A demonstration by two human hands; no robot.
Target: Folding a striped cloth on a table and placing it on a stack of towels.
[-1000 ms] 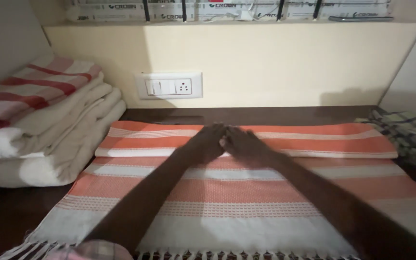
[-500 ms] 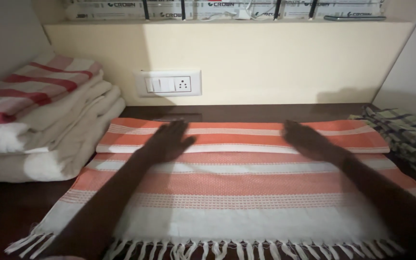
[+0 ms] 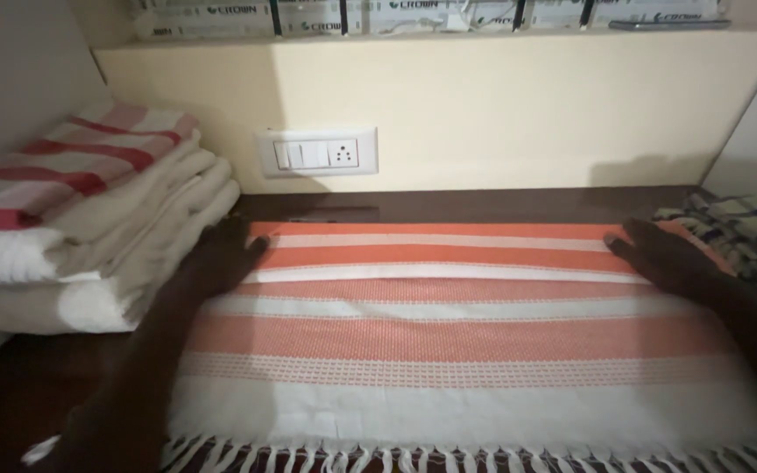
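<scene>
Place: a home, most likely a linen or laundry corner
Surface: a dark wooden desk (image 3: 449,203) set against a cream wall (image 3: 519,114)
Linen: an orange and white striped towel (image 3: 449,342) with a fringe spread flat near us; folded towels (image 3: 72,228) stacked at the left; a checked cloth (image 3: 746,236) at the right
Fittings: a household switch and socket plate (image 3: 317,153) on the far wall
Storage: boxes (image 3: 396,13) lined on a ledge above

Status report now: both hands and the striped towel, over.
Left hand flat on orange striped towel, left edge. Right hand flat, right edge. Folded towel stack beside left.
</scene>
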